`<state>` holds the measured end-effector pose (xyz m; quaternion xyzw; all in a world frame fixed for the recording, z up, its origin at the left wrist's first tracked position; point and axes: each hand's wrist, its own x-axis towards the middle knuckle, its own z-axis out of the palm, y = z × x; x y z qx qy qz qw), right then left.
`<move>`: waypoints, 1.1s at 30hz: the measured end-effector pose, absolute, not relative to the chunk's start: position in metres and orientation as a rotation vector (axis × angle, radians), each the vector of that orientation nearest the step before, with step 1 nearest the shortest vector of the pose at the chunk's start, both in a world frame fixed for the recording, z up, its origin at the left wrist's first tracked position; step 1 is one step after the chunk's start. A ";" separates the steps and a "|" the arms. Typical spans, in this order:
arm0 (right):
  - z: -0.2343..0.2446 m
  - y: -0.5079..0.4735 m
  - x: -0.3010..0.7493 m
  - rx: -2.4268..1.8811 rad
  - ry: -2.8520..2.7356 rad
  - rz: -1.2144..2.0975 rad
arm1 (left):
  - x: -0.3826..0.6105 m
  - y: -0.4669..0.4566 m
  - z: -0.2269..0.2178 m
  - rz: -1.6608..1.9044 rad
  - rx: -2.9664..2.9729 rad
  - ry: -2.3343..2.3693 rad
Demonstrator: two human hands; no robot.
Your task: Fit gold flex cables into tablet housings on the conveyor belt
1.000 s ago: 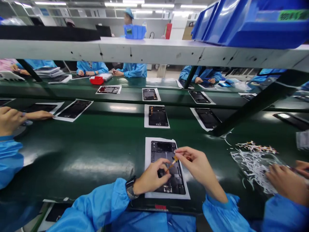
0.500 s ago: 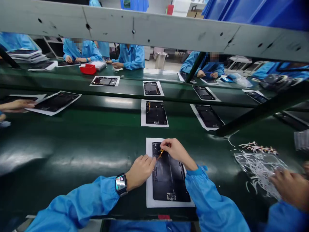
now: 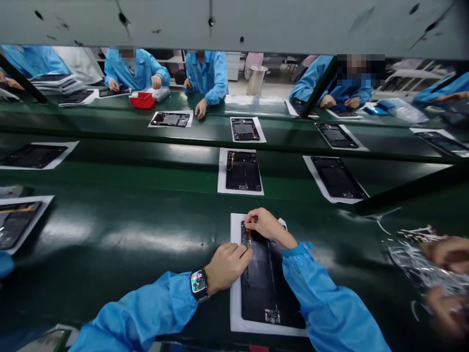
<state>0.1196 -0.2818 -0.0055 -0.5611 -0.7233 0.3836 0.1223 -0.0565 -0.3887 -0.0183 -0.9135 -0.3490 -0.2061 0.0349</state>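
A thin, flat orange ribbon [image 3: 249,238] runs over the upper left corner of a dark tablet shell [image 3: 269,278], at the lower centre of the frame. The right hand [image 3: 266,226] bends down from above, thumb and fingertips pinched on the ribbon's upper end. The left hand [image 3: 226,266] lies over the shell's left edge, fingers curled, tips at the ribbon's lower end; whether they grip it or only press it, I cannot tell.

The shell is a smooth, matt black rectangle with a faint sheen and a small patch of pale metallic parts near its bottom edge. Beneath it, a flat white sheet [image 3: 236,298] shows as a border. A rounded-square watch [image 3: 198,282] with a glossy face sits on the left wrist, beside a crinkled blue sleeve [image 3: 146,305].

The green bench [image 3: 128,220] has a slick surface that throws back whitish glare. At the right edge, a co-worker's blurred hands [image 3: 449,254] are over a tangle of thin, curling white strips [image 3: 421,266]. A shiny red plastic bin [image 3: 141,100] stands at the upper left
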 end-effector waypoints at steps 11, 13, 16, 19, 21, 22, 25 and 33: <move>0.004 -0.266 0.116 -1.850 -2.206 1.098 | -0.059 -0.383 -0.023 -0.688 -2.916 -1.082; 0.006 -0.261 0.114 -1.908 -2.239 1.082 | -0.061 -0.387 -0.022 -0.675 -2.928 -1.090; 0.009 -0.261 0.115 -1.930 -2.309 1.021 | -0.061 -0.392 -0.020 -0.665 -2.934 -1.117; 0.010 -0.268 0.119 -1.868 -2.404 0.955 | -0.058 -0.396 -0.020 -0.650 -2.942 -1.159; 0.010 -0.275 0.122 -1.827 -2.472 0.887 | -0.055 -0.398 -0.020 -0.638 -2.942 -1.183; 0.010 -0.278 0.123 -1.811 -2.504 0.843 | -0.054 -0.398 -0.020 -0.639 -2.936 -1.188; 0.012 -0.287 0.123 -1.736 -2.600 0.711 | -0.052 -0.400 -0.020 -0.680 -2.895 -1.190; 0.012 -0.294 0.126 -1.595 -2.704 0.505 | -0.047 -0.403 -0.015 -0.771 -2.776 -1.294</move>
